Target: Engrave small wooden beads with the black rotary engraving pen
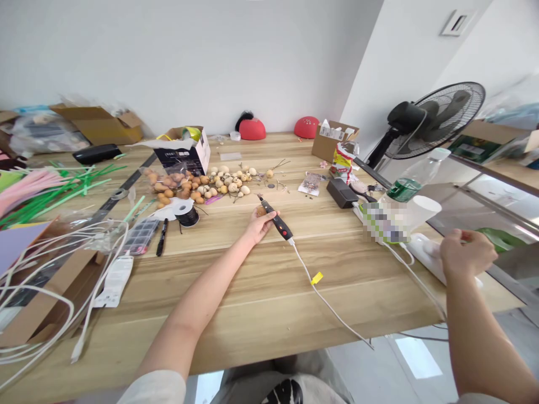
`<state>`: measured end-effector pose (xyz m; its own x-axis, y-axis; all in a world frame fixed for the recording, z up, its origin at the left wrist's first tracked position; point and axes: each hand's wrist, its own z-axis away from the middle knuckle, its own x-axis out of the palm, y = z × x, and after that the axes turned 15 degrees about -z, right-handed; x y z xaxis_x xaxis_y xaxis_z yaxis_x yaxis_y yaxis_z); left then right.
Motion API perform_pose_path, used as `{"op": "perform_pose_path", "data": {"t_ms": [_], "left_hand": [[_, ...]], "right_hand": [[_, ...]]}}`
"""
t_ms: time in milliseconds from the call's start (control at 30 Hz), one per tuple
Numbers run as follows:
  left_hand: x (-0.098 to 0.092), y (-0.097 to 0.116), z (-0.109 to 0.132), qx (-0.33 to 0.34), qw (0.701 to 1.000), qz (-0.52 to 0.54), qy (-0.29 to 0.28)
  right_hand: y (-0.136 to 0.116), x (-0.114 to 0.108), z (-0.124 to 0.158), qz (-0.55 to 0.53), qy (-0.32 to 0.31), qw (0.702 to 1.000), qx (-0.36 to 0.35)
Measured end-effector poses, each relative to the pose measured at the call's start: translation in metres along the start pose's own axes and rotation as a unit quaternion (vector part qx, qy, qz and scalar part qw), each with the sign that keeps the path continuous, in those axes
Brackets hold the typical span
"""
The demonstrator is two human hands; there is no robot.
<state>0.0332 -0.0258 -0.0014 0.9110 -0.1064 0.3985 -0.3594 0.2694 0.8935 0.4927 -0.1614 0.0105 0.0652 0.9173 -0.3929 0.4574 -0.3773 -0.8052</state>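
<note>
My left hand [260, 226] is closed over the middle of the wood-topped table. It grips a black handheld rotary tool [280, 224] with a red button, its tip pointing away from me. A brown round piece [261, 211], perhaps a nut, shows at the fingers. From the tool's rear a white cable [314, 286] with a yellow tag runs to the table's front edge. At the far right my right hand [467, 252] is curled in a fist beside a white power strip [421, 257]. What its fingers hold, if anything, is hidden.
Brown and pale round nuts [229, 180] lie in a pile behind my left hand. Left are a black spool [187, 213], a marker [161, 238], a compartment box [141, 235] and looped white cables [63, 303]. A bottle [415, 178] and a fan [438, 120] stand right.
</note>
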Motion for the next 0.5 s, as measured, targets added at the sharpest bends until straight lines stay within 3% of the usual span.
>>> {"op": "perform_pose_path", "data": {"t_ms": [33,100,167,233,300,367,433,500], "left_hand": [[0.000,0.000,0.000,0.000,1.000,0.000,0.000],[-0.001,0.000,0.000,-0.001,1.000,0.000,0.002],[-0.001,0.000,0.000,-0.004,1.000,-0.004,-0.001],[-0.001,0.001,0.001,-0.006,1.000,-0.009,-0.003],[0.000,0.001,0.001,-0.004,1.000,-0.011,0.000],[0.000,0.002,0.001,0.003,1.000,-0.009,0.005],[0.000,0.002,0.000,0.013,1.000,-0.006,0.004],[-0.001,0.001,-0.001,0.024,1.000,-0.006,0.002]], "right_hand": [[-0.005,-0.004,0.010,-0.026,0.027,0.998,-0.048],[-0.023,-0.010,0.041,-0.096,-0.010,0.983,-0.156],[-0.050,-0.016,0.083,-0.177,-0.115,0.950,-0.230],[-0.081,-0.016,0.131,-0.236,-0.257,0.900,-0.261],[-0.110,-0.010,0.179,-0.274,-0.416,0.832,-0.243],[-0.133,0.001,0.220,-0.284,-0.540,0.772,-0.178],[-0.150,0.017,0.254,-0.286,-0.606,0.729,-0.143],[-0.162,0.033,0.278,-0.294,-0.628,0.700,-0.170]]}}
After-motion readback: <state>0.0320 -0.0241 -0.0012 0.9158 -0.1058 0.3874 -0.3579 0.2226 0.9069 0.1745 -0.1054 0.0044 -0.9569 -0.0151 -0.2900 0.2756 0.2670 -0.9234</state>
